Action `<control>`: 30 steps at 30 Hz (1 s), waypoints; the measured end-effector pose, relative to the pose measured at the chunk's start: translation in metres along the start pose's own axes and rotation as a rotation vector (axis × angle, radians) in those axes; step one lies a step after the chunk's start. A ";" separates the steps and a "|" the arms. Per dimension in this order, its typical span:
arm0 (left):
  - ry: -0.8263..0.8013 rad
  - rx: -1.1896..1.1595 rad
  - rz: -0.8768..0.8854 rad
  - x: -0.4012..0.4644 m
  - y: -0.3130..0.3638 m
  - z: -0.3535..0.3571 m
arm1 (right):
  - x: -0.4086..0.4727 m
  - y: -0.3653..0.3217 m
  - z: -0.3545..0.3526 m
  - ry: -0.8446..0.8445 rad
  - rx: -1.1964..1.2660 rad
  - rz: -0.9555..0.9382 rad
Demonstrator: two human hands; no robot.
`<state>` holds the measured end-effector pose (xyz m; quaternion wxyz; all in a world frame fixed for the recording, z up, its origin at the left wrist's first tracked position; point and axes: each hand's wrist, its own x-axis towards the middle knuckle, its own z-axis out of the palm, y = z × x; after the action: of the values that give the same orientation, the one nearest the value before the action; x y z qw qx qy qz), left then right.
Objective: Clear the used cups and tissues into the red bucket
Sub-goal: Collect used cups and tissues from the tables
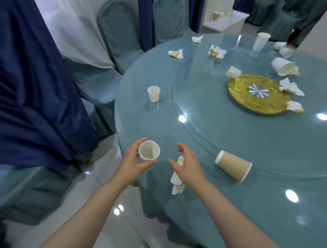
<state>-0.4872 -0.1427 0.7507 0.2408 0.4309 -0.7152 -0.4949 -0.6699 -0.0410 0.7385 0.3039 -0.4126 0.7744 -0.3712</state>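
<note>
White paper cup [149, 150] sits upright in the left hand [131, 164], fingers and thumb curled round it, just past the near edge of the round table [253, 176]. The right hand [187, 165] hovers with fingers loosely spread, holding nothing, above a crumpled stained tissue [176, 179] by that edge. A brown cup [233, 166] lies tipped over beside it, with more cups and tissues toward the far edge
</note>
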 end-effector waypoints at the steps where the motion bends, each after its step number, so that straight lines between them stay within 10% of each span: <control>1: -0.001 0.007 -0.007 0.004 -0.006 -0.012 | 0.008 -0.006 0.009 0.006 0.008 0.017; 30: -0.096 -0.018 -0.087 0.243 -0.062 -0.133 | 0.335 -0.092 0.065 0.067 -0.267 0.110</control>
<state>-0.4858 -0.4259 0.7265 0.1884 0.4351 -0.7020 -0.5313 -0.7408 -0.3869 0.7243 0.2404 -0.3937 0.8479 -0.2614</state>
